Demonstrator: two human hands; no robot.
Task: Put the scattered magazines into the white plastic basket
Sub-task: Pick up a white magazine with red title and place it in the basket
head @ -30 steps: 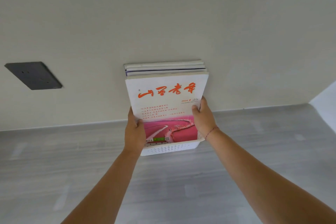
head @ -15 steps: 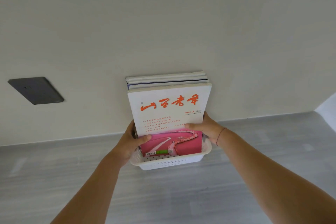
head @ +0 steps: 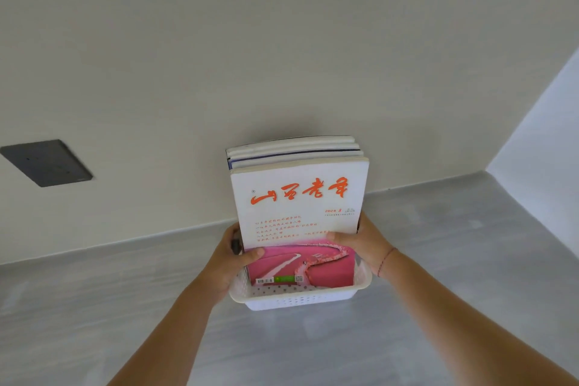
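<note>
Item one: magazines (head: pixel 299 216). I am looking at a stack of several, standing upright on end. Their lower ends are sitting down inside the basket and their upper parts are rising well above its rim. The top edges are showing as white bands with a dark blue line among them. I cannot tell whether the stack is bearing on the basket floor.

Item two: front magazine (head: pixel 313 229). It is facing me, its white cover carrying orange-red brush lettering. A pink picture is filling the lower part, with a barcode and a green label along the bottom edge.

Item three: white plastic basket (head: pixel 300 299). It is perforated and is sitting on the grey counter (head: pixel 454 260), near the pale wall (head: pixel 282 41).

Item four: hands, both closed round the stack.
- The left hand (head: pixel 230 260) is gripping the left edge. Its thumb is lying across the cover's lower left and its fingers are curling behind.
- The right hand (head: pixel 365 243) is gripping the right edge. Its thumb is pressing on the cover just above the pink picture and its fingers are wrapping round the back, out of my sight. A thin cord bracelet (head: pixel 386 260) is circling this wrist.

Item five: surroundings. A dark grey plate (head: pixel 47 163) is sitting on the wall, well to the left of the basket. A side wall (head: pixel 542 135) is meeting the counter at far right.
</note>
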